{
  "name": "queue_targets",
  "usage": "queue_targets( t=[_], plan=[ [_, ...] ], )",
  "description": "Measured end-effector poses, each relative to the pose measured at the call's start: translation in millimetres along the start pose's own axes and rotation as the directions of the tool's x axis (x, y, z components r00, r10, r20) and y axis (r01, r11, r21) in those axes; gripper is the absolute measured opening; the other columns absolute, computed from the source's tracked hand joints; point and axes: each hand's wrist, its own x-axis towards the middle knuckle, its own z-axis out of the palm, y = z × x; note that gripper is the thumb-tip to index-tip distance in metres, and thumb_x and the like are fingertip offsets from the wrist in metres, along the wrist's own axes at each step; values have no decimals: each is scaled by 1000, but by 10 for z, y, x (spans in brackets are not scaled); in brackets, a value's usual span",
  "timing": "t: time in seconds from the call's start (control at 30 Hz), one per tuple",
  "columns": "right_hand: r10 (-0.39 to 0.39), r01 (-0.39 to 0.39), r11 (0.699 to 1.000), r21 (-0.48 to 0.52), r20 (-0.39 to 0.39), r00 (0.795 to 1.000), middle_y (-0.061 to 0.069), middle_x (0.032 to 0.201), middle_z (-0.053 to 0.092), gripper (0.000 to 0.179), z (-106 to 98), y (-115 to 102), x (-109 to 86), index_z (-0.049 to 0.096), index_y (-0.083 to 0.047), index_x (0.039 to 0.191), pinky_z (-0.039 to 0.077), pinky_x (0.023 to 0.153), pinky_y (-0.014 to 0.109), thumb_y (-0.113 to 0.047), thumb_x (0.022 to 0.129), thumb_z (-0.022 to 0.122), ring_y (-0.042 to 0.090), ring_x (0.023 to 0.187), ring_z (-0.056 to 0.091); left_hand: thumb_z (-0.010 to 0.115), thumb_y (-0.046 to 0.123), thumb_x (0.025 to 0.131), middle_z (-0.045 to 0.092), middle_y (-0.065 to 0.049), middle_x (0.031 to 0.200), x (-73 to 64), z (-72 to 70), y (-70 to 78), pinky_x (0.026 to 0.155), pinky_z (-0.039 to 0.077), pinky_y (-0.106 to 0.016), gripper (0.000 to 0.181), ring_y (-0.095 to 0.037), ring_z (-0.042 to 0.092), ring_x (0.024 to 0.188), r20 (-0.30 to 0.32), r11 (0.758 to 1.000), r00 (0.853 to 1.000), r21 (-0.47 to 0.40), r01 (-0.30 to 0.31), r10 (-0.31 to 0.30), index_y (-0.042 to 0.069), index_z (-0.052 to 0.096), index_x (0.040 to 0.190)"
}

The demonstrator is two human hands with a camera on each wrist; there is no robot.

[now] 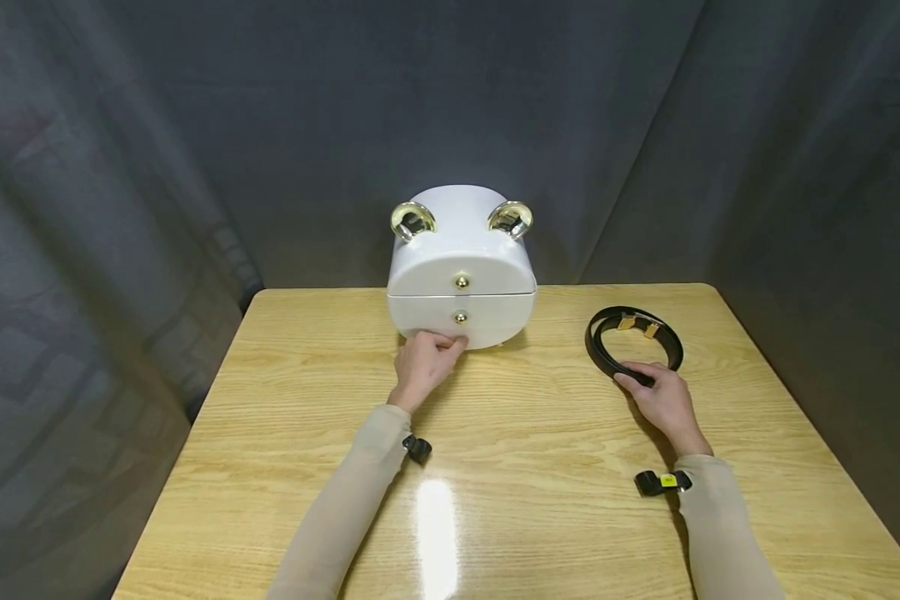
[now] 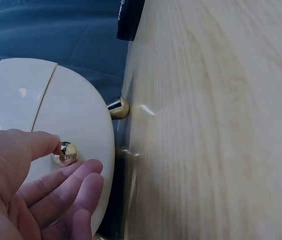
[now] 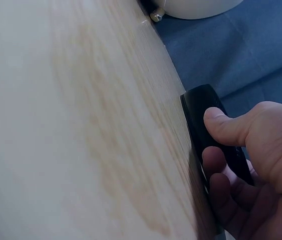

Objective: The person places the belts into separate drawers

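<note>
A white rounded box (image 1: 461, 242) with two gold ears stands at the table's back, its two front sections parted by a seam. Each section bears a gold knob. My left hand (image 1: 426, 367) is just in front of the lower section, near the lower knob (image 2: 66, 153). In the left wrist view the thumb tip overlaps that knob, and the other fingers are loosely bent beside it. To the right, my right hand (image 1: 663, 404) grips the near side of a coiled black belt (image 1: 598, 346) with gold-coloured metal parts. Its thumb (image 3: 226, 125) lies on the strap, the fingers on the other side.
The light wooden table (image 1: 540, 467) has a bright light reflection near its front. Dark grey curtains (image 1: 307, 167) hang behind and along both sides. Small gold feet (image 2: 118, 107) support the white box.
</note>
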Motion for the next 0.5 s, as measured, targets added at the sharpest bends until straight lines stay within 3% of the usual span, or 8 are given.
queue_targets(
  t=[0.23, 0.5],
  plan=[
    [-31, 31, 1000, -2, 1, 1000, 32, 122, 70, 38, 13, 11, -12, 73, 5, 128, 49, 98, 67, -24, 103, 73, 53, 115, 64, 70, 52, 96, 70, 8, 55, -13, -26, -1, 60, 46, -33, 39, -13, 63, 56, -3, 1000, 1000, 11, 12, -12, 24, 86, 75],
    [-32, 32, 999, -3, 7, 999, 32, 122, 70, 39, -13, -6, -23, 73, 4, 130, 49, 98, 67, -26, 104, 71, 53, 116, 64, 73, 49, 96, 72, 6, 60, -62, -6, 14, 61, 44, -32, 38, -14, 61, 56, -31, 1000, 1000, -19, 5, -5, 22, 85, 73]
  ],
)
